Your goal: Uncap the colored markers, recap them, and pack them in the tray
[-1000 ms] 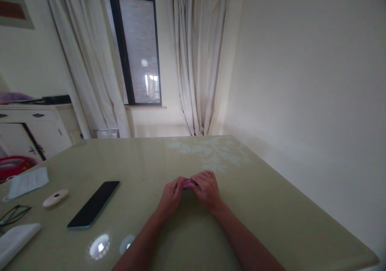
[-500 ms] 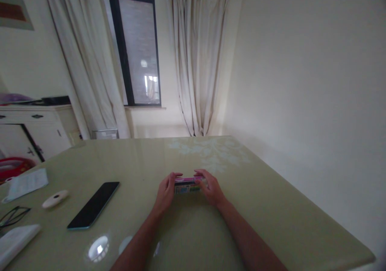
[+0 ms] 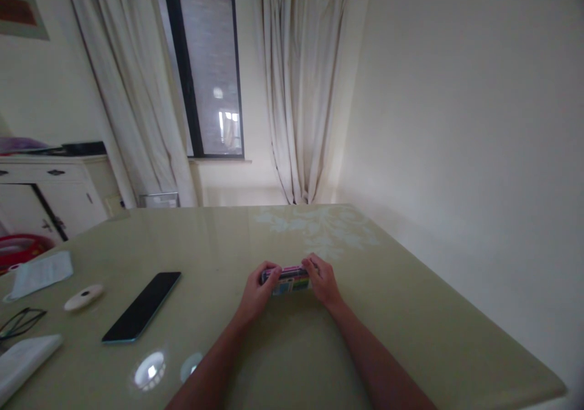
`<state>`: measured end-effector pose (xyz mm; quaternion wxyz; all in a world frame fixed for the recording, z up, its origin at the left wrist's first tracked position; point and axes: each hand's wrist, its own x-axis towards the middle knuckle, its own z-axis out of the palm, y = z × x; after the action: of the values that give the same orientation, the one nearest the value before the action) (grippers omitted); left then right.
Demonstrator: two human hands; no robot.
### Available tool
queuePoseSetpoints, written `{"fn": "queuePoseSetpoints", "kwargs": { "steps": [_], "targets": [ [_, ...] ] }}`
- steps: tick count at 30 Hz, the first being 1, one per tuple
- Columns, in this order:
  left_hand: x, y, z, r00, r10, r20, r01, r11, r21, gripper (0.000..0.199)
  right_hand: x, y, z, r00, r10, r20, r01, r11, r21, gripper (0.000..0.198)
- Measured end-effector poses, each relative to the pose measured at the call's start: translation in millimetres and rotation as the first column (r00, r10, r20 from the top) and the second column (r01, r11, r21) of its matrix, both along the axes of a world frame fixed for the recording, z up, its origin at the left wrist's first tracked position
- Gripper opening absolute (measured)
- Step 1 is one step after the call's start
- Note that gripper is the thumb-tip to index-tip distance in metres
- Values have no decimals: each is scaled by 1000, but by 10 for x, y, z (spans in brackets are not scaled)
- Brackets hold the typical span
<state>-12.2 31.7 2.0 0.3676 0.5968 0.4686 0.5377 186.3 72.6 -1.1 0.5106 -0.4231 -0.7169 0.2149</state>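
Observation:
A small, flat, colourful box is held level between my two hands, over the middle of the table. Its near side is printed in several colours, and a pink strip runs along its upper edge. My left hand grips the left end, thumb on top and fingers behind. Round the right end my right hand is closed in the same way. Both ends of the box are hidden by the fingers. What kind of box it is, I cannot make out. Whether its underside touches the tabletop is unclear.
On the glossy table, a dark phone lies left of my arms. Farther left are an oval white device, a face mask, glasses and a white slab-like object. A wall borders the right side.
Both hands have tightened on the box's ends, with the left thumb now lying over its top. The box has tilted slightly and shifted a little to the right.

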Motion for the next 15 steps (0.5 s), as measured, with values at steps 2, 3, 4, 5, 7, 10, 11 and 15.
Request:
{"fn": "queuePoseSetpoints", "kwargs": {
  "steps": [2,3,4,5,7,10,11,15],
  "targets": [
    [3,13,14,998,9,60,-6,999,-51,51,8,6,5,999,36,-25,-37,999,-18,47],
    [0,23,17,996,13,85,-7,997,-77,53,12,11,3,999,41,-36,-42,999,-28,46],
    [-7,33,17,994,16,108,-5,995,-102,55,16,18,-2,998,36,-43,-38,999,-38,46],
    [-16,42,15,991,20,134,-3,992,-128,56,19,26,-11,999,21,-46,-24,999,-47,47],
    [-40,57,7,978,43,206,-3,982,-187,60,25,48,-36,999,-30,-41,27,998,-64,49],
    [-78,65,1,943,106,315,-21,965,-263,61,31,79,-71,992,-127,-19,125,988,-86,49],
    [-87,66,2,936,118,333,-25,962,-273,61,32,86,-79,989,-149,-15,147,985,-92,48],
    [-92,74,6,946,119,302,-49,972,-229,62,50,102,-89,989,-141,-51,135,986,-100,45]
  ]
}}
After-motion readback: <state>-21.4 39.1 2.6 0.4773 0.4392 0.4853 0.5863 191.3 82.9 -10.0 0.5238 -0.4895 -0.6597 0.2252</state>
